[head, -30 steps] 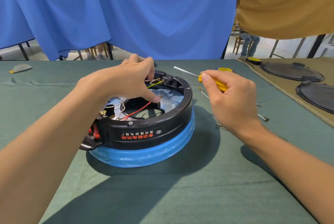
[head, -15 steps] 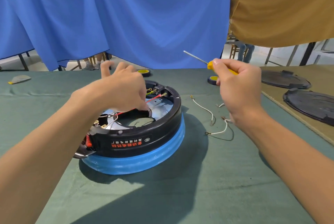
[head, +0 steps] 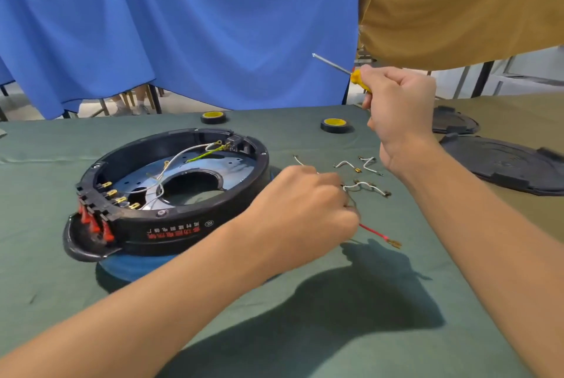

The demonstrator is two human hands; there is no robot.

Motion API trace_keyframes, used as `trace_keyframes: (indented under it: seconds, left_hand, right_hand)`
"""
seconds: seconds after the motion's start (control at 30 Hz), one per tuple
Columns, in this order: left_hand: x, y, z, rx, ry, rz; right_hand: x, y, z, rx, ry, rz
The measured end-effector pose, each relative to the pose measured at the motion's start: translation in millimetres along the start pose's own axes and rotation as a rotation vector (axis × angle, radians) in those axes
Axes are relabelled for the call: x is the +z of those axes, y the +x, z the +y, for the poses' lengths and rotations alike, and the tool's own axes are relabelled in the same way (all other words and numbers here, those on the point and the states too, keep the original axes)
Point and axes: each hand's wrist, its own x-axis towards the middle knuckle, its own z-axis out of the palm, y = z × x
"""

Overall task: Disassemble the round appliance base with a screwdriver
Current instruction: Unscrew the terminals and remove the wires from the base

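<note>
Left hand (head: pixel 305 209): red wire (head: pixel 374 231) is gripped, likely for setting beside the white wires (head: pixel 364 185) just beyond.
Right hand (head: pixel 399 115): screwdriver (head: pixel 358 80) is gripped, raised clear.

Past your left fingers (head: pixel 332 184) sit a tape roll (head: pixel 213 117) and a second tape roll (head: pixel 334 125). Right of your right fingers (head: pixel 393 84) lie a far black lid (head: pixel 454 122) and a near black lid (head: pixel 503 164). Behind them hang a blue curtain (head: pixel 183 26) and a tan cloth (head: pixel 457 5).

Appliance base (head: pixel 171 194) on table (head: pixel 305 332); loose wires (head: pixel 363 176) right.
</note>
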Motion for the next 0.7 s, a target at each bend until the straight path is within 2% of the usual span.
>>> trace_keyframes:
  seconds: [0.17, 0.4, 0.6, 0.7]
  left_hand:
    - [25.7, 2.3, 7.7, 0.003, 0.026, -0.089]
    - [14.8, 4.5, -10.6, -0.140, 0.020, 0.132]
    - [-5.4, -17.2, -88.6, -0.512, -0.175, -0.040]
    - [10.6, -37.6, -119.0, -0.628, -0.241, -0.184]
  right_hand:
    - [3.5, -0.8, 3.5, -0.047, -0.083, -0.031]
    - [8.8, -1.1, 10.2, -0.097, -0.141, -0.092]
    - [13.4, -8.6, 12.4, -0.074, -0.186, -0.135]
    - [21.1, -19.0, 14.0, -0.075, -0.251, -0.236]
